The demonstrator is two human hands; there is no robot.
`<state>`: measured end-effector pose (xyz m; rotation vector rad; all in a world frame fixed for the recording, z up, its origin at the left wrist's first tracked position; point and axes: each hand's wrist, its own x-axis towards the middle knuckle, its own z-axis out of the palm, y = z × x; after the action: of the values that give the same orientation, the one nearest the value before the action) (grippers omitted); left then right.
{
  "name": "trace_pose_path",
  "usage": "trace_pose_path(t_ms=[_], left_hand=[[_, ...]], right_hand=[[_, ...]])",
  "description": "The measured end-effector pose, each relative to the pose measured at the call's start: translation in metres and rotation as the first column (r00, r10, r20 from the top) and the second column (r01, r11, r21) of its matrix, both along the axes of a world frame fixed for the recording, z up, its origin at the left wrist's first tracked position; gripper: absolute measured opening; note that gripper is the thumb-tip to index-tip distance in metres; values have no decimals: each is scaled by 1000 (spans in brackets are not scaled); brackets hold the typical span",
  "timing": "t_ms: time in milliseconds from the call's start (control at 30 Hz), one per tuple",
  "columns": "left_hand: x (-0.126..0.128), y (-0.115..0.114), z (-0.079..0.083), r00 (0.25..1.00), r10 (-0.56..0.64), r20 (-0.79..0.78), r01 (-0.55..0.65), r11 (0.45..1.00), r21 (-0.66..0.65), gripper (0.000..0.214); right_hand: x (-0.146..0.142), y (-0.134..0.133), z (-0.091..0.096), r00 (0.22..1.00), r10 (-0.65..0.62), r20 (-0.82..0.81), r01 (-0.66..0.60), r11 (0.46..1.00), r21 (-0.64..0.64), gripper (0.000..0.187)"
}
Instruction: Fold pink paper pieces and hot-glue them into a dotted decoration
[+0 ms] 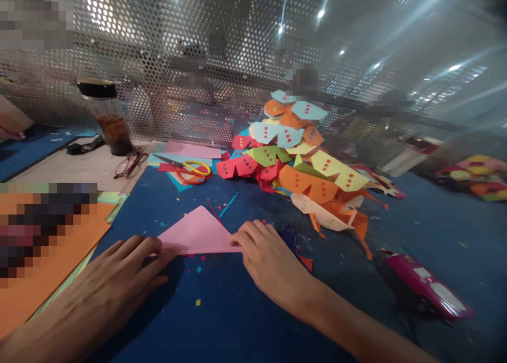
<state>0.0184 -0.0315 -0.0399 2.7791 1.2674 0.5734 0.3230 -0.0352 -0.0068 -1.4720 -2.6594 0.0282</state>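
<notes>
Left hand: the left hand (pixel 119 268) lay palm down, fingers half bent and close together, fingertips on the near left corner of the fold; I could not tell whether it pinched or only pressed.
Right hand: the right hand (pixel 271 257) arched over the opposite corner with curled fingers touching it; its thumb was hidden, so its grip could not be told either.
Pink paper: the pink paper (pixel 200 231) lay between both hands as a triangle, its point facing away and its long straight edge toward the person.
Blue surface: the blue surface (pixel 222 315) stretched out in front of that straight edge, dotted with small paper scraps (pixel 199 269), and ran on between the right forearm and a magenta device (pixel 430 286).
Left edge: orange sheets (pixel 85 241) bordered the left forearm's working side.
Far edge: scissors (pixel 180 165) rested on coloured sheets (pixel 194 150) beyond the triangle; a pile of folded paper shapes (pixel 267 156) stood to their right, and a perforated metal screen (pixel 152 88) rose behind.
Far left: glasses (pixel 129 165) lay near a black-lidded jar (pixel 114 128).
Markings: small coloured squares sat in rows on the folded shapes; the device's pale panels were too blurred to read.
</notes>
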Motion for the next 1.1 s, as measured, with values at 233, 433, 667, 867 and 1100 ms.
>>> trace_pose_path(t_ms=[233,433,667,867,1100], left_hand=[[6,-3,-7,994,-34,-101,48,989,139,42],[7,-3,-3,988,-82,-133,97,989,111,43],[8,-2,-2,989,-93,-112,108,985,135,40],[13,-4,0,995,-82,-54,92,974,208,39],[11,-5,-3,994,-98,-49,106,975,193,39]], right_hand=[[0,-1,0,997,72,22,-71,996,-53,35],[1,0,3,994,99,36,-97,994,-46,32],[-3,0,5,990,122,74,-120,992,-28,28],[-4,-3,6,992,122,30,-122,992,-19,27],[-4,-3,3,989,148,3,-148,989,-11,22]])
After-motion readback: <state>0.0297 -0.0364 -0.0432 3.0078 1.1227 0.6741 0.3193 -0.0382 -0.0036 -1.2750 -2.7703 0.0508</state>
